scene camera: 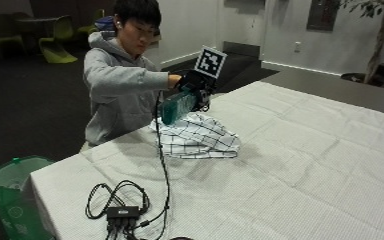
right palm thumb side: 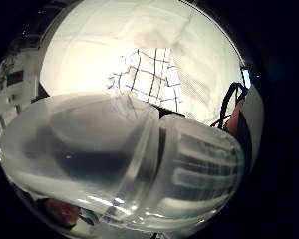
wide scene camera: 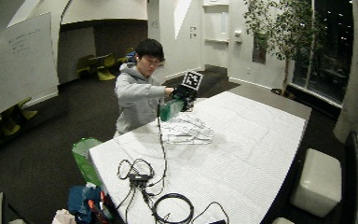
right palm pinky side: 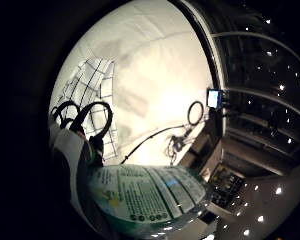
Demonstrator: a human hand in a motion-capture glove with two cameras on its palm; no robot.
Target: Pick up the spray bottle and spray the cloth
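Note:
A person at the table's far side holds a green-tinted spray bottle (scene camera: 177, 107) in the air with the gloved right hand (scene camera: 194, 84), whose fingers curl round the bottle's top. The bottle hangs tilted just above a white cloth with a black grid pattern (scene camera: 197, 136), crumpled on the tablecloth. The bottle's clear head (right palm thumb side: 139, 164) fills the thumb side palm view, with the checked cloth (right palm thumb side: 149, 79) beyond it. Its printed label (right palm pinky side: 145, 195) shows close in the little finger side palm view, and the cloth (right palm pinky side: 95, 100) lies further off.
The table (scene camera: 298, 165) wears a white tablecloth. A black cable runs from the hand to a small hub with coiled wires (scene camera: 122, 205) near the front edge. A green bin (scene camera: 15, 195) stands beside the table's left corner. More cable coils (wide scene camera: 173, 207) lie at the near end.

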